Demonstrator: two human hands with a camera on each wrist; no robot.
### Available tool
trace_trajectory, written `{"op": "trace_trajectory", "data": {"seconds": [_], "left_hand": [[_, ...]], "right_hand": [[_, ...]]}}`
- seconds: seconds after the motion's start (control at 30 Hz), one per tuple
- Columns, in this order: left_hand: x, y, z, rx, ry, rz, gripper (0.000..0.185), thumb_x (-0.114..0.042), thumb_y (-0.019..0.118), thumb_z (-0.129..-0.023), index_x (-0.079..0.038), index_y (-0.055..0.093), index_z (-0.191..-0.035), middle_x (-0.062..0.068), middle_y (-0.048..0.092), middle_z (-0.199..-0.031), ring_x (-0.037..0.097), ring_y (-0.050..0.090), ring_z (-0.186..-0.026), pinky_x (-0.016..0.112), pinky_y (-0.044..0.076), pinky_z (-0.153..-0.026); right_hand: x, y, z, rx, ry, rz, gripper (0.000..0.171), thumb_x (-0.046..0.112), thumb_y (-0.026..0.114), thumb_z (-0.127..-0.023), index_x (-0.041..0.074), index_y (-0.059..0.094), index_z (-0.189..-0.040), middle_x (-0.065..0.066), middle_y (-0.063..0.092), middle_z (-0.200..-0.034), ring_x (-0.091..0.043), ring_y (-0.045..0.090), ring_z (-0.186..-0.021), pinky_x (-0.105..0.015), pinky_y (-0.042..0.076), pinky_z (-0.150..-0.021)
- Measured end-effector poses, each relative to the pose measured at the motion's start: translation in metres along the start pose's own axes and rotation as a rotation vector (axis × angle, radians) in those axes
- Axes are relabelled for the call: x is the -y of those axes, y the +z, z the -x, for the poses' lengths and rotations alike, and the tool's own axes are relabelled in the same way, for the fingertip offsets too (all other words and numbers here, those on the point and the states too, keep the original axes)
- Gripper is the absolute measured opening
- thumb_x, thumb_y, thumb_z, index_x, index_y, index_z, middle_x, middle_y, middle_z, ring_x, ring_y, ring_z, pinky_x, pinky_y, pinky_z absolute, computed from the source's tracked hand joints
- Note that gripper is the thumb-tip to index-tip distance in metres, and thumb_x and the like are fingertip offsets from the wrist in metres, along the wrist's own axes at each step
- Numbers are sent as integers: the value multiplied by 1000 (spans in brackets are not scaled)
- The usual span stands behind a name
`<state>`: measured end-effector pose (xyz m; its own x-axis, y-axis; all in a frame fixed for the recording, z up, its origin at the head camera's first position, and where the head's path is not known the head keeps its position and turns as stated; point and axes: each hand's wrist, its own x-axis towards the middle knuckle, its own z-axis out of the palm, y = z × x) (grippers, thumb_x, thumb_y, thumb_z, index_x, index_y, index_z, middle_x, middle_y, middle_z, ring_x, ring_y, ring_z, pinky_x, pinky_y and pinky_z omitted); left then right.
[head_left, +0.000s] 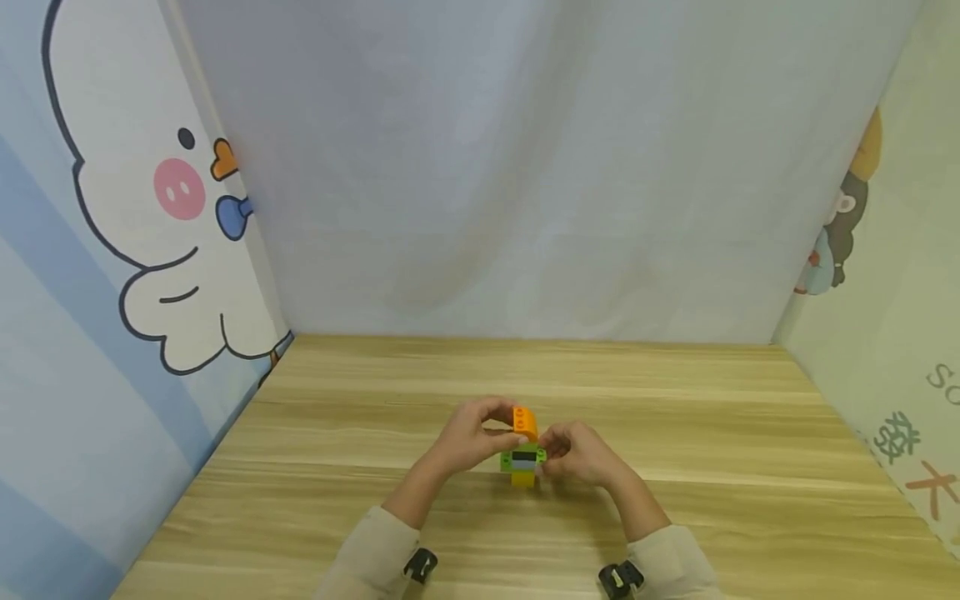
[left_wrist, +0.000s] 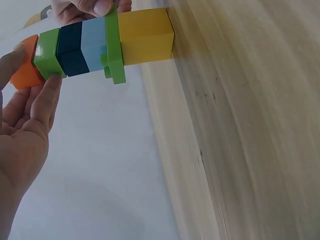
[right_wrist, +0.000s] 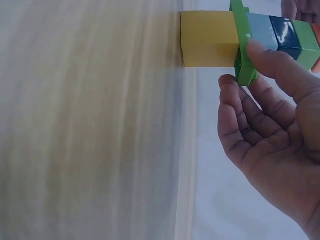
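A small block tower stands on the wooden table (head_left: 697, 417): a yellow block (head_left: 522, 479) at the bottom, a green plate (left_wrist: 114, 45), a light blue block (left_wrist: 94, 44), a dark blue block (left_wrist: 70, 48), a green block (left_wrist: 47, 54) and an orange block (head_left: 525, 422) on top. My left hand (head_left: 501, 423) curls over the top and pinches the orange block (left_wrist: 25, 74), one finger (left_wrist: 50, 95) lying against the green block. My right hand (head_left: 547, 454) pinches the tower's middle, its thumb (right_wrist: 272, 60) pressing on the green plate (right_wrist: 241, 45) and light blue block (right_wrist: 260, 25).
Fabric walls close in the table: a pale grey sheet (head_left: 525, 167) at the back, a cartoon-printed panel (head_left: 127, 217) on the left, and another printed panel (head_left: 900, 333) on the right. Bare wood lies all around the tower.
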<state>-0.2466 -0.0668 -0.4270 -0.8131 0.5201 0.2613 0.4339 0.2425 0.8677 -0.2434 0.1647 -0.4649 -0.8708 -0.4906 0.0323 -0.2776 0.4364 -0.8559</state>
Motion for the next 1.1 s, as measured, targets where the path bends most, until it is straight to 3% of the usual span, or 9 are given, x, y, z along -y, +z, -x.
{"op": "trace_trajectory", "data": {"seconds": [0.3, 0.73, 0.9, 1.1], "left_hand": [[-1, 0, -3, -1, -12, -79, 29, -7, 75, -95, 5, 69, -121, 16, 72, -112, 31, 68, -105, 33, 61, -85], [-6, -2, -4, 42, -10, -160, 22, -11, 72, -98, 2, 71, -116, 14, 71, -111, 31, 67, -105, 32, 61, -83], [-2, -2, -2, 40, -35, -99, 23, -11, 73, -97, 1, 71, -116, 14, 71, -112, 29, 67, -105, 31, 60, -83], [2, 2, 0, -10, -18, -11, 34, -5, 76, -92, 5, 66, -124, 17, 70, -111, 28, 68, -102, 32, 61, -87]], "right_hand": [[2, -1, -1, -4, 15, 15, 26, 2, 79, -86, -9, 69, -107, -10, 71, -96, -19, 65, -86, -38, 58, -78], [3, -1, 0, -12, 5, 20, 23, 0, 79, -85, -8, 70, -104, -8, 70, -92, -17, 64, -83, -33, 56, -75], [2, 0, 1, -6, 6, 10, 23, 0, 79, -85, -8, 70, -104, -7, 70, -91, -16, 63, -81, -30, 55, -73], [4, 0, 0, 3, 20, 3, 25, 3, 81, -86, -8, 70, -105, -7, 71, -92, -16, 64, -82, -31, 56, -75]]}}
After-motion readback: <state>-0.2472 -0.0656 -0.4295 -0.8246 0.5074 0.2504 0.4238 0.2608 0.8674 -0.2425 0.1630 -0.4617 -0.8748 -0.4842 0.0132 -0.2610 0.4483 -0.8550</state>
